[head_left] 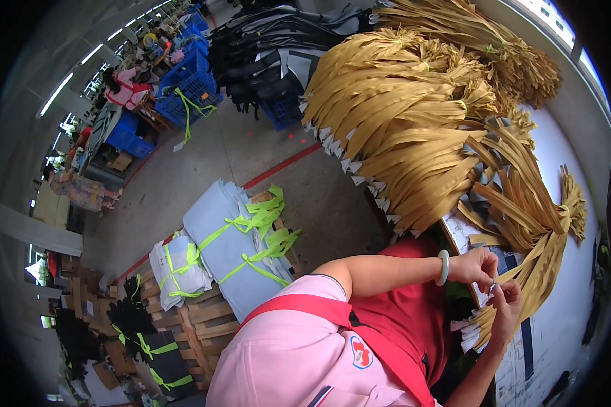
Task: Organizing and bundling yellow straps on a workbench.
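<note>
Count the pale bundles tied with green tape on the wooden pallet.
2. A large blue-grey bundle lies on the pallet, and a smaller white bundle sits at its left. More may be hidden behind the person's shoulder.

The fingertips of both hands [494,285] bunch together over the ends of a tan strap bundle [523,285], so what they pinch cannot be made out. The white table [563,319] lies mostly buried under golden-tan strap bundles [400,115]. The distant person in pink [125,88] is too small to read.
</note>
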The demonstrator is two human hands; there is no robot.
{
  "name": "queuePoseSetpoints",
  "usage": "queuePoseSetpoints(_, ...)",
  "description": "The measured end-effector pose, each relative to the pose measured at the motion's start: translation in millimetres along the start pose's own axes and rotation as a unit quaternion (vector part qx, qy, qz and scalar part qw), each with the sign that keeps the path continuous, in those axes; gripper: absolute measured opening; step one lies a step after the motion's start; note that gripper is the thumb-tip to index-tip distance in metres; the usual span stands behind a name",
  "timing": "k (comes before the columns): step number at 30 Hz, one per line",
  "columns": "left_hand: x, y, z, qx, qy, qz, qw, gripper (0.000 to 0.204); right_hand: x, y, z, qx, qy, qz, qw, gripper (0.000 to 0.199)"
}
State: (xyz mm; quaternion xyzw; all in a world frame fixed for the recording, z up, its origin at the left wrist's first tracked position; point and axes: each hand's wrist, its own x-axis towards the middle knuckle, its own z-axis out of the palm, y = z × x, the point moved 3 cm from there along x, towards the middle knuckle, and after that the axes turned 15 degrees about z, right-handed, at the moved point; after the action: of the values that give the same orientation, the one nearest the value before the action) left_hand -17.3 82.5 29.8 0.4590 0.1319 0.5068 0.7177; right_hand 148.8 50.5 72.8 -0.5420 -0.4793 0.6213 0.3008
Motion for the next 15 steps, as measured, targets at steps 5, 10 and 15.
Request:
queuePoseSetpoints(5, -10.8, -2.2, 6.7, 0.410, 0.059, 0.196, 0.889, 0.013, -0.3, 8.1, 29.5, -0.303, 0.273, -0.209, 0.889, 0.013)
queuePoseSetpoints(10, -14.2, 9.0, 6.6, 0.329, 0.012, 0.136, 0.934, 0.021, -1.0, 31.9, 20.0, -0.218, 0.302, -0.190, 0.908, 0.008)
queuePoseSetpoints(15, -16.8, 25.1, -6.6, 0.368, -0.083, 0.149, 0.914, 0.016, -4.1, 41.4, 23.1, 0.016, 0.138, -0.093, 0.986, 0.003)
